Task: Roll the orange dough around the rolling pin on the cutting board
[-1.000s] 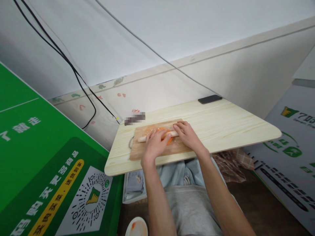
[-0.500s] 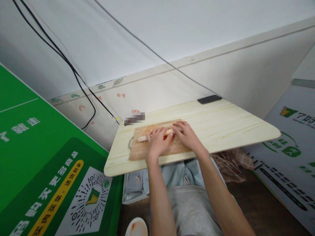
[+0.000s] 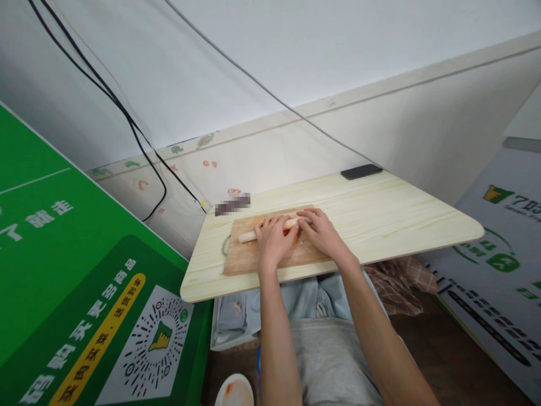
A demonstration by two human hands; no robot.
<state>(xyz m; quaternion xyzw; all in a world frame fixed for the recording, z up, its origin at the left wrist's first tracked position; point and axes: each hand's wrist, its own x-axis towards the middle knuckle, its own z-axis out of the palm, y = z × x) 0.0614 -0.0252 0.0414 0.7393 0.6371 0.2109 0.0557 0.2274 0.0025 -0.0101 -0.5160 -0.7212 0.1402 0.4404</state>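
Observation:
A pale wooden rolling pin [image 3: 247,237] lies slantwise across a wooden cutting board [image 3: 240,262]. My left hand [image 3: 274,241] curls over the pin's middle from above, leaving its left end bare. Further right, my right hand [image 3: 324,232] bends its fingers over the other end, which they mostly hide. Both hands are close together on the pin. Beneath it, between the hands, shows a bit of something orange [image 3: 296,239]; its shape is mostly covered, so I cannot tell what it is.
The board rests on a pale wood-grain table [image 3: 406,220] against the wall. A black phone [image 3: 361,171] lies at the back edge, a blurred-out dark object [image 3: 232,204] at the back left. Below are a white bowl [image 3: 235,390] and an open drawer [image 3: 230,330]. A green panel [image 3: 97,225] stands left.
My left hand has shifted slightly to the right along the rolling pin, and less of the orange stuff shows. My right hand stays nearly where it was.

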